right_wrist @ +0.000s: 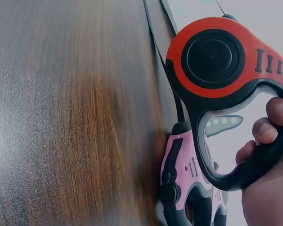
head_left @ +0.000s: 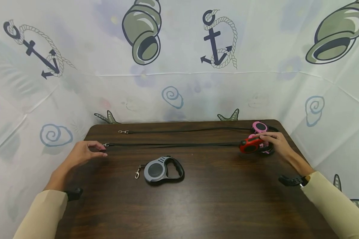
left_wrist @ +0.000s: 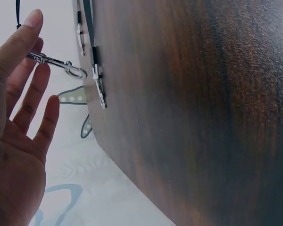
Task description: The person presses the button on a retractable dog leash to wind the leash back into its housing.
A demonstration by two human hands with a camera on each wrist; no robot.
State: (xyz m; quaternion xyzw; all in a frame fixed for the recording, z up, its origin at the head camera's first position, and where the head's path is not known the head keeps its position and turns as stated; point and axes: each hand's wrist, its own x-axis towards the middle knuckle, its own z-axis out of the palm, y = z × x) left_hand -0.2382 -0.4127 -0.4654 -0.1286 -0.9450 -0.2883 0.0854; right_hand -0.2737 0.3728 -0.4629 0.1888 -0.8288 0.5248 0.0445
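A red and black retractable leash [right_wrist: 212,89] is in my right hand [head_left: 273,142]; in the right wrist view the fingers [right_wrist: 265,131] curl round its black handle. My left hand [head_left: 86,153], at the table's left end, pinches a silver leash clip [left_wrist: 56,62] between thumb and fingers. A thin black strap stretches across the table between the hands. Beside the red leash are pink retractable leashes [right_wrist: 186,162], partly hidden by it and the right hand. Two more clips lie near the left hand, the closer clip [left_wrist: 99,87] and a farther one [left_wrist: 80,37].
A grey and black retractable leash [head_left: 155,170] lies on the brown table [head_left: 197,205] left of centre, its clip [head_left: 137,173] pointing left. Along the back edge runs another black strap [head_left: 179,131]. A white printed cloth [head_left: 179,39] hangs behind and at the sides.
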